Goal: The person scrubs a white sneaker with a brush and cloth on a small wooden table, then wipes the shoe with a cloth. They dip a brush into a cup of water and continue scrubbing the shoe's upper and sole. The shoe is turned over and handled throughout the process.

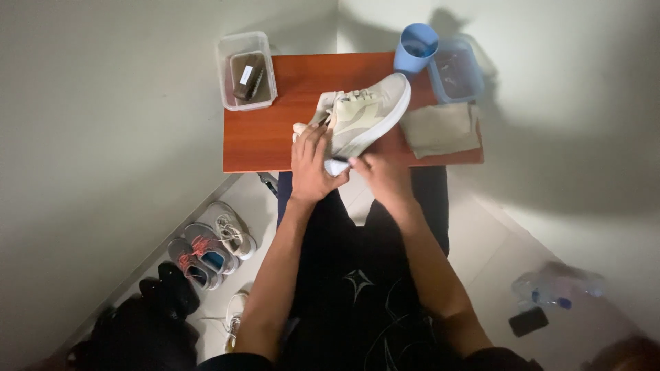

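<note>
I see the left hand [311,165] gripping the pale sneaker [364,113] at its heel on the tabletop [265,141]; the right hand [385,172] pinches a small dark-tipped tool; the shoe looks light, soft-sided, best held by heel or sole.

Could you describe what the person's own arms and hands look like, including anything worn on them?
Both forearms are bare from the elbows down. The left hand and the right hand wear no gloves, and no watch, bracelet or ring is visible in this dim light. Dark sleeves appear only at the bottom edge of the picture, near the upper arms, matching the dark clothing below.
</note>
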